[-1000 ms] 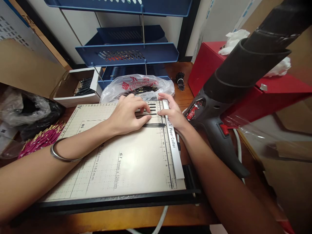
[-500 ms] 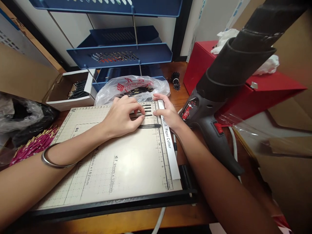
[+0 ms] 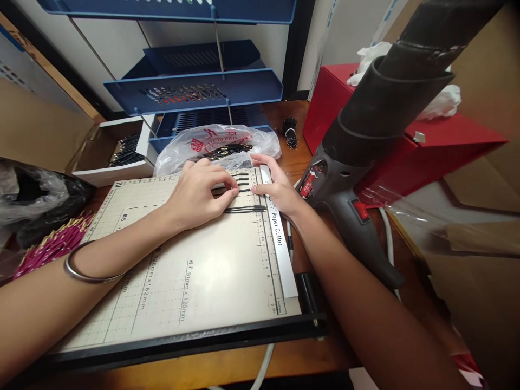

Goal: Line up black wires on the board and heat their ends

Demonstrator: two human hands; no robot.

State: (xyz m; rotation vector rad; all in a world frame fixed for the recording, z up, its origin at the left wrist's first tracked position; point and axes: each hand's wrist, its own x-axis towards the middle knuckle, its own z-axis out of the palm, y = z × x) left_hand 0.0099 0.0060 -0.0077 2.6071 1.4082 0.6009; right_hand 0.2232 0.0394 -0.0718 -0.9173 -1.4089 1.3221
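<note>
A cream paper cutter board [image 3: 219, 271] with printed size lines lies on the desk. My left hand [image 3: 203, 189] rests on its upper part, thumb and index finger pinched on a thin black cord [image 3: 244, 190]. More short black cord pieces lie just beyond those fingers, and a bundle of black cords [image 3: 247, 209] lies nearer me. My right hand [image 3: 276, 187] is at the board's upper right edge, over the white Paper Cutter strip [image 3: 280, 244]. Its thumb tip is beside the cord's end, and its index finger is stretched apart from the thumb.
Behind the board are a plastic bag [image 3: 219, 143] of black cords, a white box [image 3: 109, 173] and blue trays [image 3: 195, 92]. A tied black bundle [image 3: 290, 133] stands near a red box [image 3: 325, 103]. A heat gun [image 3: 349, 162] is at the right, magenta cords [image 3: 57, 238] at the left.
The whole view has shifted slightly, with things a little further left. My left thumb and index finger have come closer together at the cord. My right hand keeps nearly the same pose.
</note>
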